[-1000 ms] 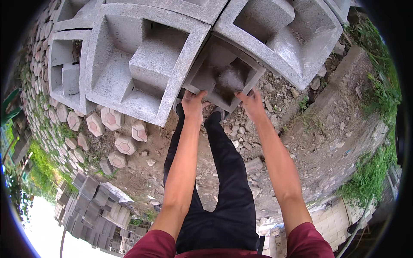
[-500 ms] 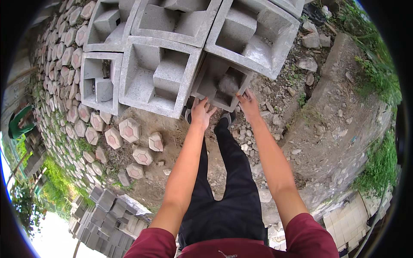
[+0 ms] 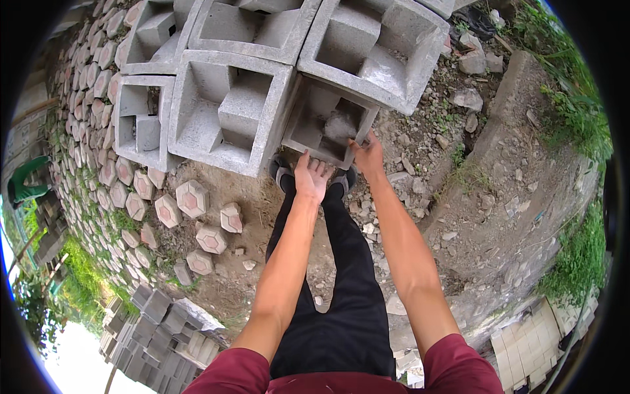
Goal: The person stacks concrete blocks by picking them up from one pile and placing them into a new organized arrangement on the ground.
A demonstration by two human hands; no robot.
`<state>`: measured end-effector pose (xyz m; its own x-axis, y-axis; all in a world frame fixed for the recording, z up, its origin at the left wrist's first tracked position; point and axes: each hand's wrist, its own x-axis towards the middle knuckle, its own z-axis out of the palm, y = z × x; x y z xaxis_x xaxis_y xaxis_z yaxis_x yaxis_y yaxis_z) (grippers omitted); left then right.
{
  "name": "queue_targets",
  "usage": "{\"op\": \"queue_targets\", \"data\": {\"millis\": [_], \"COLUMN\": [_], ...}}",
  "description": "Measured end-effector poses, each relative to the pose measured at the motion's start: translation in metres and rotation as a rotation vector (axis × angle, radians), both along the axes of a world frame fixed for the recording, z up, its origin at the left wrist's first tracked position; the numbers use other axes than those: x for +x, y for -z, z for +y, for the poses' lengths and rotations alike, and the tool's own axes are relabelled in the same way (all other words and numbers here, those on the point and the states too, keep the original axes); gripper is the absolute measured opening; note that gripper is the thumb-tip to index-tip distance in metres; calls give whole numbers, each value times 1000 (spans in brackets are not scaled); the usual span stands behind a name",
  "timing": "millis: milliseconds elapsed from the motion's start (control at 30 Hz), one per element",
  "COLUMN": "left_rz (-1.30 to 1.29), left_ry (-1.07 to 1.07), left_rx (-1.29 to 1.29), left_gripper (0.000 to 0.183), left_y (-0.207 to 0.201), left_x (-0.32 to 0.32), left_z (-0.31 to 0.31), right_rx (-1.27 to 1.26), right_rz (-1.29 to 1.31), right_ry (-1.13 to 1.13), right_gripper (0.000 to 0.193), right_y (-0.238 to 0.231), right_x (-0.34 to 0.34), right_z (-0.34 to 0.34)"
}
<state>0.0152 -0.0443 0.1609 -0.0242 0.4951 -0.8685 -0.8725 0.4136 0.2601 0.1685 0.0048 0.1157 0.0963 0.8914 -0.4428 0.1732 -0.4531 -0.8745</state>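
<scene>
Maroon sleeves [image 3: 226, 373] nearest, bare forearms reaching forward over black trousers [image 3: 335, 345]. Left hand [image 3: 312, 177] open, palm up, fingers spread just at the near edge of a dark block [image 3: 335, 125]; contact there could not be told. Right hand [image 3: 367, 156] partly closed on the block's near right corner, thumb over the rim, fingers along the outer side.

Dark block sat low, in front of the shoes [image 3: 283, 172], tucked between two pale blocks [image 3: 246, 115] whose rims stood higher. Rubble [image 3: 408, 164] lay to its right, loose hexagonal pavers [image 3: 192, 199] to the left; farther off, weeds [image 3: 571, 262] and a block pile [image 3: 157, 335].

Risks, as judged: with only the right side gripped, the block could twist and slip, its near edge coming down on toes. Fingers could be pinched if it swung against a pale neighbour. Loose stones might have spoiled the footing.

Hidden: the block's underside and what it rested on; the right fingertips, partly. Shoes half covered by hands and block. Upper pale blocks cut off by the frame. A green shape [image 3: 29, 184] at the left rim was too warped to identify.
</scene>
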Motion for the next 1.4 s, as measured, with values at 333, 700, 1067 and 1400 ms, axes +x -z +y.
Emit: {"op": "queue_targets", "data": {"millis": [333,700,1067,1400], "left_rz": [254,806,722,814], "left_ry": [509,590,54,-104], "left_rx": [-114,316,90,211], "left_gripper": [65,29,26,21], "left_y": [-20,-221,-351,-393], "left_x": [-27,-74,-104,-90], "left_z": [30,-61,-178,-294], "right_rx": [-160,-100,112,178], "right_rz": [391,-79,-191,-48], "right_ry": [-99,-220,-689,-804], "right_gripper": [78,20,20,19], "right_y": [-44,-302,-410,-420], "right_x": [21,30,15,-31], "right_z": [10,-63,-95,-136]}}
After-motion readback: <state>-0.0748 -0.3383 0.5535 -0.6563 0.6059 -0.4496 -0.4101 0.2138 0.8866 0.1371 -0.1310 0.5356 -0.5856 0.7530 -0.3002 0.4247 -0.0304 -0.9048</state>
